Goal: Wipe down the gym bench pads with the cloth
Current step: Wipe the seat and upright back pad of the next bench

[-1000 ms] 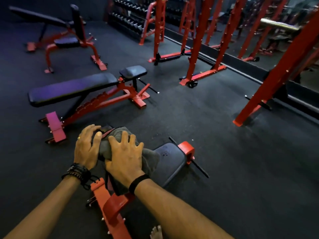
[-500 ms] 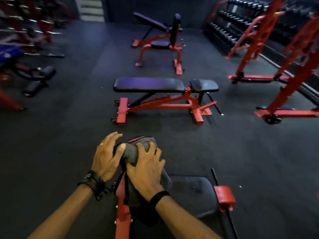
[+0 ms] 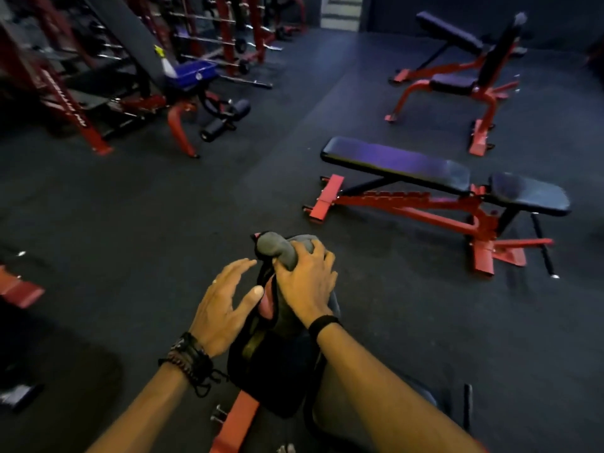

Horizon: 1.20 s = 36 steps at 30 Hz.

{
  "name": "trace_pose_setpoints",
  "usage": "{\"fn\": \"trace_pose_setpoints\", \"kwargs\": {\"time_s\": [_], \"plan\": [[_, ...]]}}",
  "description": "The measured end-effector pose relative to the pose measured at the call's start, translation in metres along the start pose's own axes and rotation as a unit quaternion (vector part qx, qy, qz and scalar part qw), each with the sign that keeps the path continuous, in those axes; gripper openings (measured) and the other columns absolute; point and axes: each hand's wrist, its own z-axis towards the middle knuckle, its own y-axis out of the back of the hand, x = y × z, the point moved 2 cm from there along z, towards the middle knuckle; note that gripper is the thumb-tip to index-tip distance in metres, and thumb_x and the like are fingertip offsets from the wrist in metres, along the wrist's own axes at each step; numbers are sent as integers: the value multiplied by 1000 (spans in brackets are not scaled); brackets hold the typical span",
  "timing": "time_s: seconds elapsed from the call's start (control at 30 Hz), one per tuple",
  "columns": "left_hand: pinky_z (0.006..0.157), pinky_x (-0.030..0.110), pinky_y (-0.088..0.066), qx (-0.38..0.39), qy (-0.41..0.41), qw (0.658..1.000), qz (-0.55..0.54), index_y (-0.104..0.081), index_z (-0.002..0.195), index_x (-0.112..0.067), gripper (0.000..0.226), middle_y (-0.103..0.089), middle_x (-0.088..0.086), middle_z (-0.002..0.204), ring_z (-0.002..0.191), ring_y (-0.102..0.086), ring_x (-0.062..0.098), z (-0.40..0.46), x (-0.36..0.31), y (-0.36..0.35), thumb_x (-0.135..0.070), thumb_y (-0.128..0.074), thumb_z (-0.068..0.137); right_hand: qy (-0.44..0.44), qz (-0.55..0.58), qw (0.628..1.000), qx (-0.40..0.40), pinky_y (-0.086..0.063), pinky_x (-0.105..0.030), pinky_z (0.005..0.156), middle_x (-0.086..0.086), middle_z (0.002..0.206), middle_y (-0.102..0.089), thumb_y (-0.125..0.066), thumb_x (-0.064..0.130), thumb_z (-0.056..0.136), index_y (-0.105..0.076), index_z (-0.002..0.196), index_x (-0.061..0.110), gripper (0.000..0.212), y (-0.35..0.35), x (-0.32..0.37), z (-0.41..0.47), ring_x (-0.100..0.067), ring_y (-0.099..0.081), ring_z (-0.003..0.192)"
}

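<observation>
I am looking down at my two bare forearms reaching forward over a raised black padded bench back (image 3: 277, 364) on a red steel frame (image 3: 235, 423), seen from its top end. A soft grey cloth (image 3: 277, 250) is draped over the upper end of that pad. My right hand (image 3: 307, 286) lies on top of the cloth with its fingers curled over the bunched fabric, gripping it against the pad; a black band circles that wrist. My left hand (image 3: 225, 305) is just beside the pad's left edge, fingers straight and spread, holding nothing. Its thumb reaches toward the pad, but I cannot tell whether it touches. A stack of dark braided bracelets (image 3: 189, 361) sits on that wrist.

The floor is dark rubber matting (image 3: 163, 223). Ahead and to the right stands a flat black padded bench on a red frame (image 3: 402, 165), well apart from me. Further back on the right is another red-framed bench with an upright black back pad (image 3: 500, 50). To the far left are red steel racks (image 3: 65, 103), and near them a slanted black bench with a blue plastic tub (image 3: 192, 71) resting on it, a spray bottle (image 3: 165, 63) standing beside the tub. The room is dim.
</observation>
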Motion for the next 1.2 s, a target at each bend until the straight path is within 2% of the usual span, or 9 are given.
{"fn": "trace_pose_setpoints", "kwargs": {"time_s": [0.27,0.43,0.6,0.73,0.87,0.97,1.07,1.13,1.2], "plan": [[116,45,-32,27,-7,1000,-2,-36,143,-34,64,-37,-14,150,138,-35,2,25,-21,-27,-67,-37,88,-62,142,986,-66,-42,-47,100,8,141,-45,-63,54,86,-56,127,34,46,-10,-24,11,-19,-39,128],[117,39,-30,66,-25,997,19,-36,148,-31,77,-32,-16,154,141,-30,0,38,-33,-46,-78,-31,87,-79,252,964,-40,-48,-40,94,15,121,-57,-57,69,79,-62,115,32,52,-11,-50,29,-12,-52,115],[119,36,-26,90,-19,993,74,-25,152,-35,79,-24,-20,158,144,-22,-3,59,-42,-59,-79,-28,86,-78,340,937,12,-47,-38,97,17,113,-57,-60,62,87,-54,102,45,23,-29,-101,43,-12,-54,113],[121,36,-21,128,-53,970,198,-13,152,-39,75,-15,-24,159,146,-13,-7,68,-54,-72,-77,-25,89,-74,370,924,61,-46,-42,101,19,118,-57,-53,71,83,-54,112,53,34,-55,-147,35,-3,-54,114],[121,36,-23,133,-42,961,239,-4,153,-44,76,-14,-27,158,147,-16,-3,67,-61,-74,-75,-31,90,-9,390,921,17,-42,-32,105,10,129,-56,-49,69,88,-56,129,35,53,-50,-128,42,-5,-50,123],[119,38,-26,138,-27,955,261,-16,156,-28,80,-23,-17,159,147,-23,5,67,-63,-76,-66,-43,90,1,408,913,-13,-43,-30,101,7,126,-58,-50,68,88,-51,124,38,47,-66,-133,44,-14,-54,120],[119,32,-26,148,-56,937,312,-36,150,-17,75,-31,-12,156,147,-26,11,70,-67,-78,-56,-52,88,-60,429,901,-18,-46,-32,98,6,115,-59,-50,74,85,-57,118,37,50,-105,-183,42,-22,-59,114],[118,34,-26,156,-60,927,337,-43,146,-13,73,-34,-6,155,147,-27,15,71,-69,-81,-54,-53,87,-90,420,903,-9,-48,-31,94,5,105,-59,-45,77,85,-60,108,27,57,-115,-201,44,-25,-61,106],[117,40,-28,155,-50,926,340,-43,145,-12,73,-34,-5,155,147,-28,17,72,-70,-82,-54,-54,86,-58,405,912,-28,-50,-40,90,-2,104,-64,-47,67,91,-66,103,16,56,-101,-185,53,-25,-61,101]]}}
